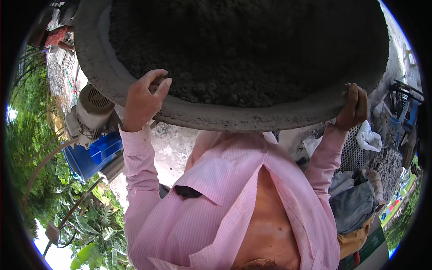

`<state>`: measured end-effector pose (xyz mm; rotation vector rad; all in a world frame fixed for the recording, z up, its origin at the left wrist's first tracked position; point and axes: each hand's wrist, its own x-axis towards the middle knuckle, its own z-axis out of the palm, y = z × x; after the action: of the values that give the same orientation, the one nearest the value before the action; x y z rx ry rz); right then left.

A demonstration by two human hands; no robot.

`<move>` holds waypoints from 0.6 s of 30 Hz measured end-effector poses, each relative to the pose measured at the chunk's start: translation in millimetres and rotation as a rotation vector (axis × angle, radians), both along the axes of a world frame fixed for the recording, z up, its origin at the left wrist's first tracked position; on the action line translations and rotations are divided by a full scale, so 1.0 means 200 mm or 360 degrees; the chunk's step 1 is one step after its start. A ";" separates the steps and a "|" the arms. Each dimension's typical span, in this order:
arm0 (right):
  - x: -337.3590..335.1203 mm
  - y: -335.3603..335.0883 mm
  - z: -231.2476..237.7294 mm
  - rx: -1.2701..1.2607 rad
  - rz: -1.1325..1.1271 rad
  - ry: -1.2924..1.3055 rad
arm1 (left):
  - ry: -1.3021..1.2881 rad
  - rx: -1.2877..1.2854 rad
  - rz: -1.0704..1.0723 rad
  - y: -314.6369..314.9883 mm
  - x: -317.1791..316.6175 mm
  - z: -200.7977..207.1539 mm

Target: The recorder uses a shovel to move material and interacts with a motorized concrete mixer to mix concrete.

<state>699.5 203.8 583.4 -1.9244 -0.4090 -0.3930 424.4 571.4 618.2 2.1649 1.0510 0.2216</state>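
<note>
A large round mixer drum, its thick rim crusted in grey, fills the upper part of the view. Dark, lumpy grey mix lies inside, and deeper in the drum is shadow. At the rim's left side, my left hand rests with bent fingers hooked over the edge. My right hand grips the same rim at the right, fingers curled over it; its thumb is mostly hidden. Both forearms, in pink striped sleeves, reach up from below.
A dusty motor stands left of the drum, with a blue plastic container below it. On the right are a white sack, a perforated crate and a dark cloth bundle. Plants grow at the left.
</note>
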 end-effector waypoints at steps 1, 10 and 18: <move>0.00 -0.01 0.00 -0.0008 -0.0018 0.0009 | 0.0178 -0.0086 -0.0318 0.02 0.06 0.03; 0.06 0.02 0.13 -0.1088 0.0174 0.0232 | 0.1510 -0.0031 -0.1759 0.08 0.52 -0.37; 0.16 0.11 0.23 -0.1352 0.0727 0.0430 | 0.1406 -0.0187 -0.1758 0.12 0.53 -0.56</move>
<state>730.5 224.9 628.9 -2.5487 -0.9094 0.4122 530.1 594.9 506.5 2.4060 0.0901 -1.3369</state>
